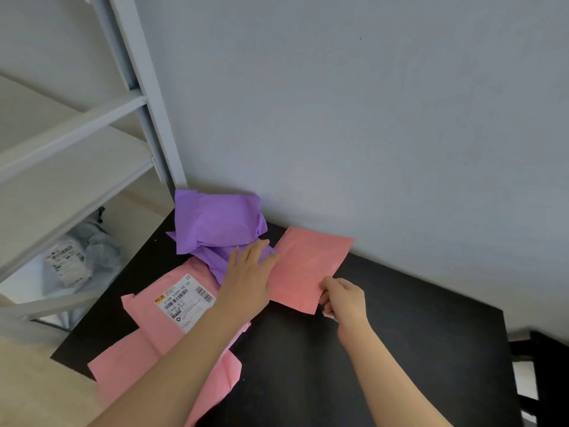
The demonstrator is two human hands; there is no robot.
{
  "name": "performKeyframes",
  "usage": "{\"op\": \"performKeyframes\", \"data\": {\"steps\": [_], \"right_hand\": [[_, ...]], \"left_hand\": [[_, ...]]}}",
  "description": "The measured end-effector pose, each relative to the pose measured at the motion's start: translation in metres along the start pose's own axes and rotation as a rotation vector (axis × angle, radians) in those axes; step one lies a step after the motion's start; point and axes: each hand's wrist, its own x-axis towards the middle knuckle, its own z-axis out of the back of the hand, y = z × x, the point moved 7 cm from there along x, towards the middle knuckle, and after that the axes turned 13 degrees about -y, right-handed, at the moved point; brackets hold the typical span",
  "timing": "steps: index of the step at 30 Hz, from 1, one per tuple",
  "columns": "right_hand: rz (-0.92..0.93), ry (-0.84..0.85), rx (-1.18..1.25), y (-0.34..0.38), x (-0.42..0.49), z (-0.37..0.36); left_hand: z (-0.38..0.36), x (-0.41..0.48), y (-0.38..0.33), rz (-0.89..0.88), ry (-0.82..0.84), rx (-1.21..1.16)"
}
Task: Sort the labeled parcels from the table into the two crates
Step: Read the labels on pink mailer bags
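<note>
A flat pink parcel (311, 263) lies on the black table (385, 349) near the wall, its label not showing. My right hand (345, 300) pinches its near right corner. My left hand (249, 275) lies flat with straight fingers over the parcel's left edge and a purple parcel (215, 223) beside it. A second purple parcel sits under that one. A large pink parcel (160, 343) with a white barcode label (184, 300) lies at the table's left, partly under my left forearm. No crate is in view.
A white metal shelf rack (92, 127) stands to the left of the table. Grey bagged parcels (77, 260) with a label lie on its low shelf. A grey wall runs behind the table. A dark chair or frame (545, 380) shows at the right edge.
</note>
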Motion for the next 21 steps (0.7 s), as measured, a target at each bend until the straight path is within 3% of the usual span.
{"op": "performKeyframes", "data": {"steps": [5, 9, 12, 17, 21], "right_hand": [[0.048, -0.052, 0.071, 0.007, 0.003, 0.046], [-0.024, -0.091, 0.201, 0.01, 0.004, 0.091], [-0.075, -0.083, 0.27, 0.012, 0.003, 0.113], [-0.106, 0.013, 0.347, 0.016, 0.0, 0.152], [0.153, -0.154, 0.226, 0.027, 0.005, 0.196]], "left_hand": [[-0.003, -0.01, -0.047, 0.147, 0.218, -0.228], [0.003, -0.014, -0.1, 0.302, 0.258, -0.532], [0.001, -0.012, -0.128, 0.226, 0.305, -0.434], [0.005, 0.004, -0.16, 0.205, 0.216, -0.327], [0.011, 0.018, -0.17, 0.302, 0.135, -0.411]]}}
